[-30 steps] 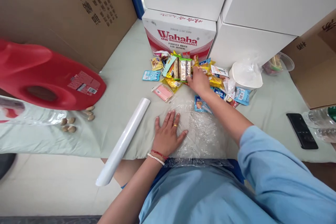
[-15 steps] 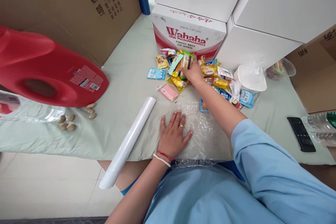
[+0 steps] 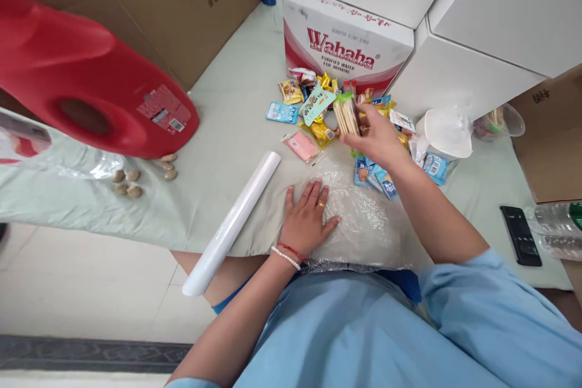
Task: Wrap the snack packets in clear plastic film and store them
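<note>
My left hand [image 3: 305,222] lies flat, palm down and fingers spread, on a sheet of clear plastic wrap [image 3: 359,224] at the table's near edge. Gripped in my right hand [image 3: 378,133] is a packet of biscuits [image 3: 346,116], clear with green ends and pale layers showing, raised a little over the snack pile. Around it lie a light green packet [image 3: 317,103], a yellow packet [image 3: 322,132], a pink packet [image 3: 301,145] and several blue packets [image 3: 377,177]. A white roll of film [image 3: 234,221] rests left of my left hand, its near end past the table edge.
Behind the snacks stands a Wahaha water carton [image 3: 345,42]. A white container [image 3: 448,136] with a clear bag sits right, a black phone [image 3: 521,235] and bottles [image 3: 555,224] farther right. Left are a red jug [image 3: 113,85] and several small brown oval things [image 3: 133,176].
My right hand has lifted the biscuit packet off the pile and drawn it toward me and to the right. My left hand keeps its place on the plastic wrap. The camera view has shifted.
</note>
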{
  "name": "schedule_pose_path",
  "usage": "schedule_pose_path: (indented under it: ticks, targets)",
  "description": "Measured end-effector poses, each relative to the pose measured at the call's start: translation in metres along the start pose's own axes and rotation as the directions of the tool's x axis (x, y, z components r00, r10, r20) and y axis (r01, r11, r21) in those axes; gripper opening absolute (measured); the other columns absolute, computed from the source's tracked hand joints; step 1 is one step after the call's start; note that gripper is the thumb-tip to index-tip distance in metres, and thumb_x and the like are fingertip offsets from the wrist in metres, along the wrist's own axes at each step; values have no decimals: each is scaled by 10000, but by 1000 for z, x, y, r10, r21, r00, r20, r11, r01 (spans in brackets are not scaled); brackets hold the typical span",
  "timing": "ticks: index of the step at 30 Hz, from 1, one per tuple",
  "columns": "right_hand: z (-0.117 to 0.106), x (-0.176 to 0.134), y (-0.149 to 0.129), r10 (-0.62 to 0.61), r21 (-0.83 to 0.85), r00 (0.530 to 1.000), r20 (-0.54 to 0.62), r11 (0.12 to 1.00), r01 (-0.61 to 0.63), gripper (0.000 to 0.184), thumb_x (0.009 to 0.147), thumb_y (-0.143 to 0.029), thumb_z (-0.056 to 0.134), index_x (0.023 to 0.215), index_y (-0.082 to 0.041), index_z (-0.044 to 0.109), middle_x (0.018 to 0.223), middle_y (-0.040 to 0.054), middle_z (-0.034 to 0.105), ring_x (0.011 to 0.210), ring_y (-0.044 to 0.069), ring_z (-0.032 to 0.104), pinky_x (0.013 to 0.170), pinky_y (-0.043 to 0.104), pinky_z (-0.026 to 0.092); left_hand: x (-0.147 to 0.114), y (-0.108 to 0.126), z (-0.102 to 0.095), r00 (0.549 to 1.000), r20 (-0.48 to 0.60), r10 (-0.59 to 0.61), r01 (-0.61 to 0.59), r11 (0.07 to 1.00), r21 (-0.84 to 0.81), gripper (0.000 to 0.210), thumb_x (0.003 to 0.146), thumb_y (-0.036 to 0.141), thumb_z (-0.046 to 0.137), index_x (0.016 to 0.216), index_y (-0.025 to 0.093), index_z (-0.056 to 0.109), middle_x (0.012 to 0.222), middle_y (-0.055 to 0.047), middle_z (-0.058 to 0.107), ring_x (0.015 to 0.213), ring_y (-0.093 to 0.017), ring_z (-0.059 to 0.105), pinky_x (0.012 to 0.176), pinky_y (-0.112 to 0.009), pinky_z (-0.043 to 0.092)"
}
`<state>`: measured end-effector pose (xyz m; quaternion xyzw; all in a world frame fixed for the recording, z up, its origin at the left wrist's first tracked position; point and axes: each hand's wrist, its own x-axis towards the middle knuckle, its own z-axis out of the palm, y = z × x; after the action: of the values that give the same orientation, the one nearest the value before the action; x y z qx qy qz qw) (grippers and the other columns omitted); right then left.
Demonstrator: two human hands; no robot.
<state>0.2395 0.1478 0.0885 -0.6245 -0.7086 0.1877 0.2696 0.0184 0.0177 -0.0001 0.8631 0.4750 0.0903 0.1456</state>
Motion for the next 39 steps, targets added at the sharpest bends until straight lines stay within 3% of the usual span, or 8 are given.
schedule_pose_path:
  ticks: [2, 4, 8, 10, 14, 21, 28, 39]
  targets:
    - [-20, -46, -13, 52, -62, 977, 207, 997, -39, 768, 789, -362, 786, 1494, -229, 513, 1247, 86, 724, 1030, 291, 716, 916, 430, 573, 0, 0, 1, 1000, -16, 3, -4, 1000, -13, 743, 1025, 625, 442, 1620, 183, 396, 1724, -130, 310, 1599, -335, 300, 1307, -688, 100]
    - [-27, -87, -23, 90, -146, 910, 406, 989, -33, 683, 802, -324, 773, 1447, -238, 565, 1223, 79, 738, 1042, 284, 718, 916, 388, 555, -1, 0, 2, 999, -39, 4, -5, 1000, -26, 711, 1037, 585, 438, 1622, 184, 394, 1717, -138, 325, 1596, -330, 311, 1310, -682, 84]
    - [-10, -139, -21, 188, -340, 812, 553, 940, 15, 669, 848, -277, 731, 1488, -237, 542, 1320, 113, 697, 1114, 293, 705, 885, 333, 524, 1, -2, 4, 998, -68, -2, 0, 999, -34, 616, 1049, 369, 402, 1631, 171, 370, 1699, -131, 368, 1587, -301, 341, 1316, -661, 110]
    - [0, -154, -17, 218, -407, 797, 563, 913, 37, 713, 879, -289, 716, 1551, -254, 480, 1403, 122, 646, 1098, 290, 712, 839, 324, 521, 1, -3, 6, 997, -73, 1, -4, 999, -33, 604, 1041, 300, 376, 1631, 169, 366, 1692, -128, 383, 1582, -288, 356, 1316, -653, 124]
    - [6, -171, -14, 196, -440, 825, 530, 895, 70, 754, 936, -359, 692, 1616, -281, 375, 1582, 131, 497, 1142, 288, 703, 823, 330, 532, 2, -4, 8, 996, -89, 5, -7, 1000, -20, 583, 1057, 293, 337, 1625, 167, 371, 1678, -139, 407, 1576, -284, 369, 1311, -652, 133]
    - [6, -172, -21, 179, -485, 832, 526, 867, 120, 592, 1003, -308, 567, 1571, -263, 410, 1421, 137, 616, 1037, 282, 727, 765, 342, 541, 3, -3, 12, 996, -94, -5, 6, 1000, 10, 571, 1078, 317, 296, 1619, 155, 378, 1665, -152, 428, 1568, -287, 382, 1301, -652, 151]
    - [10, -170, -24, 142, -476, 828, 542, 864, 164, 570, 1017, -314, 534, 1567, -235, 406, 1405, 148, 624, 1029, 307, 734, 756, 368, 554, 4, -2, 10, 998, -63, -23, 25, 999, 32, 569, 1073, 307, 278, 1609, 154, 396, 1670, -144, 419, 1569, -287, 379, 1293, -650, 168]
    - [4, -172, -13, 179, -488, 836, 519, 865, 118, 555, 1026, -280, 495, 1571, -260, 394, 1423, 140, 613, 1047, 291, 731, 788, 362, 550, 4, -4, 13, 996, -77, -37, 38, 999, 13, 558, 1080, 396, 308, 1575, 178, 450, 1677, -145, 416, 1562, -298, 386, 1291, -653, 191]
